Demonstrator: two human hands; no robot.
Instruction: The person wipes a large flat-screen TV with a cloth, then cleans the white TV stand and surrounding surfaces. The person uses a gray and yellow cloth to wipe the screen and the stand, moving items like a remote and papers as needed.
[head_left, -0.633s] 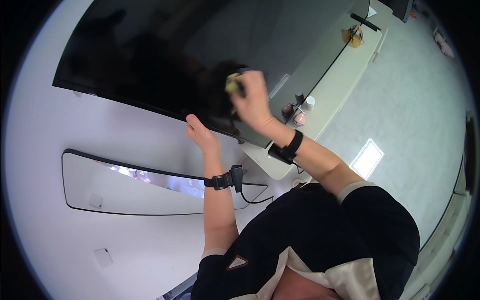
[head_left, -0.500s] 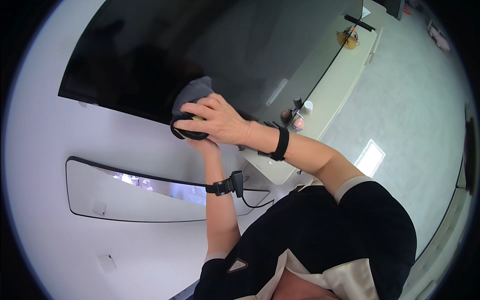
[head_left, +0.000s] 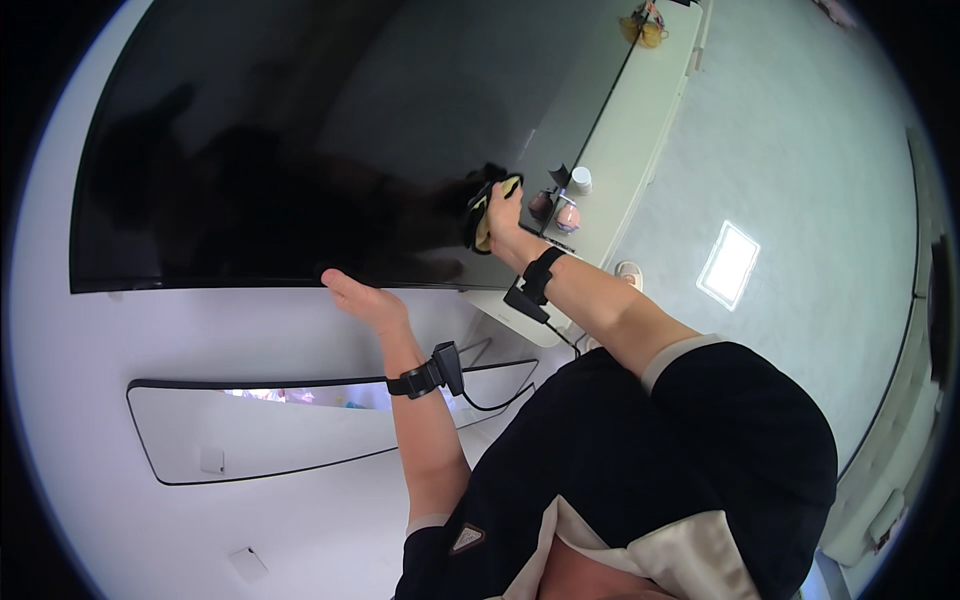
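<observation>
My right hand (head_left: 505,220) presses a folded black-and-yellow cloth (head_left: 480,222) to the dark screen of a large television (head_left: 330,130), near its lower right corner. The fingers are closed round the cloth, which hides part of them. Further left, my left hand (head_left: 368,302) is at the television's lower edge, its tip just overlapping the frame. It appears stretched out and holds nothing that I can see; some of its fingers are hidden. Black straps with small devices and cables sit on both wrists.
A long white cabinet (head_left: 625,140) runs beside the screen, bearing a white cup (head_left: 581,180), a pink round ornament (head_left: 568,216) and yellowish basket-like ornaments (head_left: 645,30). A black-framed mirror (head_left: 300,440) is on the left, below the television. Pale floor (head_left: 790,150) lies to the right.
My right hand has moved right across the screen with the cloth. My left hand has come away from the cloth to the television's lower edge. The view has shifted slightly.
</observation>
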